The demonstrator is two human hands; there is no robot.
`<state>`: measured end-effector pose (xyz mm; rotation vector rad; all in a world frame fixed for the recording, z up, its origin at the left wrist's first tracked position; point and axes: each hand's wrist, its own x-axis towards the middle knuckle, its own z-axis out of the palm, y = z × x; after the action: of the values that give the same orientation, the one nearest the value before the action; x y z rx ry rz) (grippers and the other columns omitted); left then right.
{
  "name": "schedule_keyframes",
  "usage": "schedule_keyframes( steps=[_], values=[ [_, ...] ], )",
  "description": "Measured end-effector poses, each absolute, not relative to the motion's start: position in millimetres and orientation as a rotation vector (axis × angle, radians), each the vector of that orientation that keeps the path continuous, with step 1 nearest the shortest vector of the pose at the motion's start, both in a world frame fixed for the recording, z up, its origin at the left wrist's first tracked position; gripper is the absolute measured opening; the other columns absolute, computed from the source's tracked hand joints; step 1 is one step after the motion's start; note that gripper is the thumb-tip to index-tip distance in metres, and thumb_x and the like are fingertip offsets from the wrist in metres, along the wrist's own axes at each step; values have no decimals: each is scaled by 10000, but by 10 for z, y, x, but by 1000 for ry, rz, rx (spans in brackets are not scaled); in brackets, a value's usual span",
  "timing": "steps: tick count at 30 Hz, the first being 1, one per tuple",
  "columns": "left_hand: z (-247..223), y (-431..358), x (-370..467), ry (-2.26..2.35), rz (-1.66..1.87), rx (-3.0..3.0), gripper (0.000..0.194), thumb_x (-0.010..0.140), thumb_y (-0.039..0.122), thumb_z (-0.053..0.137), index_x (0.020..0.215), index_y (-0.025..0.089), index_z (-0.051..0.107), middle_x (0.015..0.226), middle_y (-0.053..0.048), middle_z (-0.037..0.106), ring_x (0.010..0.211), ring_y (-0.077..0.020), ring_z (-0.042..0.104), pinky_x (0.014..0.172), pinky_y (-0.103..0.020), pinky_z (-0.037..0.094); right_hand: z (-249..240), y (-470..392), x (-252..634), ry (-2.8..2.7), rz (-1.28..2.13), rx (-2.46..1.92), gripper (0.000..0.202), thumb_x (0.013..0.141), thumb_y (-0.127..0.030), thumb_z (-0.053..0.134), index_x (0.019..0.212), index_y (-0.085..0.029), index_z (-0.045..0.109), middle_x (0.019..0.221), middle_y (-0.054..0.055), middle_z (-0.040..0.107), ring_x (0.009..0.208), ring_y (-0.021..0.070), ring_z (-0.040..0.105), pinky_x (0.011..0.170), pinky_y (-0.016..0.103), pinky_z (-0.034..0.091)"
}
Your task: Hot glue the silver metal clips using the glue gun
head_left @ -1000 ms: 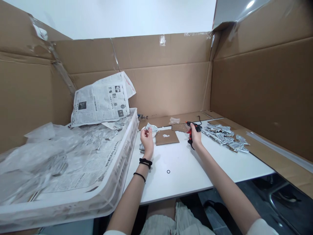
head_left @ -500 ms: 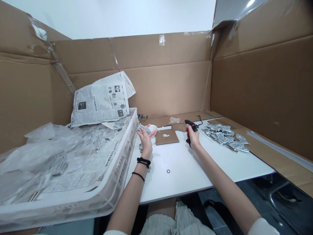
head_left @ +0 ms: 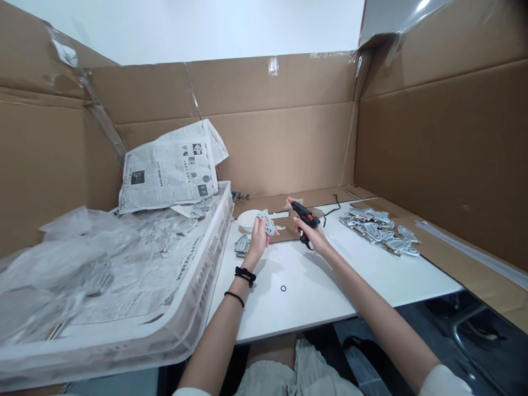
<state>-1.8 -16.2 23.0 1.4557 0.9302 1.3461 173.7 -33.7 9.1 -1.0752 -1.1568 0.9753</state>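
In my left hand [head_left: 259, 240] is a small grey-and-white flat piece [head_left: 267, 223], pinched above the brown cardboard square [head_left: 289, 235]. My right hand [head_left: 313, 235] is wrapped round the handle of a black glue gun [head_left: 305, 213], whose orange tip points up and to the left, toward the piece. A round white dish [head_left: 248, 219] lies just behind my left hand. Beside my left wrist sits a small stack of similar grey pieces [head_left: 242, 245]. White bits [head_left: 280, 227] rest on the cardboard square, which my left hand partly hides.
A white plastic crate [head_left: 193, 297] with newspaper and wrapped pieces fills the left. Several grey pieces [head_left: 377, 226] are heaped at the right. A small black ring [head_left: 283, 288] lies on the white table [head_left: 313, 302]. Cardboard walls [head_left: 280, 143] surround the table.
My left hand has moved right with the grey piece, uncovering the dish and the small stack. My right hand has brought the glue gun left, closer to the piece.
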Motion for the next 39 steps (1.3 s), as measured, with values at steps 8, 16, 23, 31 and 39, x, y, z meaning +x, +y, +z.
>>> schedule_keyframes(
  steps=[8, 16, 23, 31, 39],
  values=[
    [92, -242, 139, 829, 852, 1690, 395, 874, 554, 448, 950, 168, 490, 535, 7, 573, 301, -63, 323, 319, -197, 204, 90, -390, 1708, -1329, 1033, -1101, 456, 717, -619, 618, 699, -164, 600, 554, -2, 512, 521, 108, 440, 477, 223, 314],
    [69, -143, 161, 893, 1084, 1567, 467, 921, 514, 379, 936, 140, 659, 974, -118, 690, 892, -187, 647, 750, -275, 508, 73, -308, 1725, -1137, 1011, -1090, 443, 636, -579, 698, 750, -157, 625, 614, 20, 565, 545, 123, 493, 512, 235, 378],
    [145, -199, 77, 853, 882, 1591, 544, 871, 606, 409, 767, 175, 724, 841, -132, 708, 1003, -259, 624, 966, -388, 436, 91, -248, 1802, -904, 918, -1066, 485, 616, -585, 703, 815, -152, 612, 605, 1, 519, 534, 110, 461, 472, 228, 361],
    [293, -235, -1, 641, 1010, 1475, 777, 871, 703, 184, 1035, 147, 702, 650, -68, 583, 578, -143, 497, 630, -276, 452, 113, -163, 1902, -697, 767, -962, 451, 608, -559, 678, 789, -167, 549, 567, -34, 468, 509, 96, 434, 458, 225, 336],
    [246, -176, -17, 804, 832, 1640, 721, 884, 658, 226, 556, 163, 634, 480, -41, 403, 528, -148, 421, 599, -274, 402, 76, -180, 1889, -760, 769, -1039, 524, 632, -612, 672, 879, -158, 586, 591, -13, 515, 505, 97, 454, 430, 212, 340]
  ],
)
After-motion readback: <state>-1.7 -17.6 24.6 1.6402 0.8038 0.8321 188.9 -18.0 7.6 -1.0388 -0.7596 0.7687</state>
